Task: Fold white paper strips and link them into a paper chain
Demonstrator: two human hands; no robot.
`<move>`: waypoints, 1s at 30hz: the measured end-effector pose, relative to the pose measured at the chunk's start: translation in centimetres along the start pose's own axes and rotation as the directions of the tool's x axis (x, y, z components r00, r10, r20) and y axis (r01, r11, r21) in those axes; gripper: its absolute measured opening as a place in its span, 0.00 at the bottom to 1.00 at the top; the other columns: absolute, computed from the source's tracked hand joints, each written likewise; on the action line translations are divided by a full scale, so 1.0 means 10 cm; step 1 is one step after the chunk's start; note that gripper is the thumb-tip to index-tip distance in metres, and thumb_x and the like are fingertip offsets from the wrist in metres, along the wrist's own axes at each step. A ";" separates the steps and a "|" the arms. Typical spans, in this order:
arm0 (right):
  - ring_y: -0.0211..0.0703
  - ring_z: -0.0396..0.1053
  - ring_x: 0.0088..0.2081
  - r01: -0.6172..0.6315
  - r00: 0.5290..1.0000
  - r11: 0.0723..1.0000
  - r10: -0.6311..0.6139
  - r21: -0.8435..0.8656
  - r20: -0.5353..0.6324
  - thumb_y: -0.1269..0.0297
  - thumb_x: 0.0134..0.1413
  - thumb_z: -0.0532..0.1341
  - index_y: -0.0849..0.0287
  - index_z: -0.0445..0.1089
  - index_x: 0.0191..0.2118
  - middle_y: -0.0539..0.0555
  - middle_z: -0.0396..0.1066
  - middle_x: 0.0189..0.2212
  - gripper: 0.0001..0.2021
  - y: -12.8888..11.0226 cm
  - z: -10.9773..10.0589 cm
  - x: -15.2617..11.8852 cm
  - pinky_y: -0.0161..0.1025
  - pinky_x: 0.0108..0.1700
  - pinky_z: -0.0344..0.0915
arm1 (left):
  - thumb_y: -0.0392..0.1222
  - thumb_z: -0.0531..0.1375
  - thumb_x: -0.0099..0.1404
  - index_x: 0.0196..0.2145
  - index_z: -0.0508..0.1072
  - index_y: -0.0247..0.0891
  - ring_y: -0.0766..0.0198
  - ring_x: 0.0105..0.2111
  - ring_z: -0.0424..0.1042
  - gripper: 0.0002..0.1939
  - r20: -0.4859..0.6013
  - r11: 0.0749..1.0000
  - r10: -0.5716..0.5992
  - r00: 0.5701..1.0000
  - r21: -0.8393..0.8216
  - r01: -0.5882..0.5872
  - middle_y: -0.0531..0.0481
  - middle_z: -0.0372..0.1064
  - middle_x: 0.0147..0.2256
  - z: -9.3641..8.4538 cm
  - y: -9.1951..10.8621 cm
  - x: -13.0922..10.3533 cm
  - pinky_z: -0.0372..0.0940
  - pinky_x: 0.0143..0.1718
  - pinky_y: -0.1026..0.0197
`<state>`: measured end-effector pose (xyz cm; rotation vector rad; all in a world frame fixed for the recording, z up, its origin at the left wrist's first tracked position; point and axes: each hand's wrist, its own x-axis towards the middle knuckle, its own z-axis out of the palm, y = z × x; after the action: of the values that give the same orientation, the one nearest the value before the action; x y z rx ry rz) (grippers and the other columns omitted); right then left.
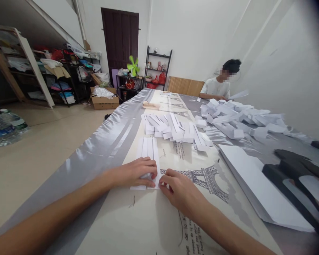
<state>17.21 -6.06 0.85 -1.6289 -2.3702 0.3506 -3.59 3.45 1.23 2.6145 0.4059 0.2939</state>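
Observation:
Long white paper strips (148, 146) lie side by side on the printed table cover in front of me. My left hand (138, 171) rests across them, its fingers curled and the thumb pressing near their close end. At the right edge of the nearest strip, my right hand (179, 187) has thumb and forefinger pinched together at the paper. The fingers partly hide the strip's edge. Just beyond my hands is a loose pile of folded white paper pieces (172, 127).
A larger heap of white paper (236, 117) lies at the right, before a seated person (219, 85) handling paper. Closer on the right are a stack of white sheets (255, 180) and a dark object (295, 177). A wooden item (151, 105) lies farther up the table.

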 end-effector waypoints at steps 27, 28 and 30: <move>0.32 0.55 0.22 0.038 0.999 0.999 -0.037 0.030 -0.009 0.72 0.58 0.62 0.61 0.56 0.18 0.47 0.64 0.23 0.20 0.08 -0.05 0.04 0.34 0.25 0.47 | 0.52 0.62 0.69 0.37 0.68 0.39 0.59 0.39 0.63 0.13 -0.016 0.998 0.005 1.000 0.066 -0.004 0.51 0.67 0.38 0.01 -0.03 -0.03 0.56 0.39 0.61; 0.32 0.55 0.23 0.027 1.000 0.999 -0.026 0.029 -0.017 0.71 0.58 0.63 0.60 0.56 0.19 0.47 0.64 0.24 0.19 0.07 -0.04 0.04 0.34 0.25 0.47 | 0.52 0.62 0.69 0.37 0.68 0.39 0.59 0.39 0.63 0.13 -0.020 0.997 0.011 1.000 0.076 -0.010 0.51 0.67 0.38 0.00 -0.02 -0.03 0.56 0.39 0.61; 0.33 0.55 0.23 0.020 0.999 1.000 -0.019 0.023 -0.032 0.70 0.57 0.64 0.60 0.56 0.21 0.47 0.63 0.24 0.18 0.06 -0.02 0.04 0.34 0.25 0.46 | 0.52 0.62 0.69 0.37 0.68 0.39 0.59 0.39 0.64 0.14 -0.033 0.993 0.042 0.999 0.107 -0.038 0.51 0.67 0.38 0.00 -0.01 -0.02 0.57 0.39 0.60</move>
<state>17.65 -5.49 0.92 -1.5879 -2.3479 0.3450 -3.83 3.47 1.11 2.7281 0.3916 0.3402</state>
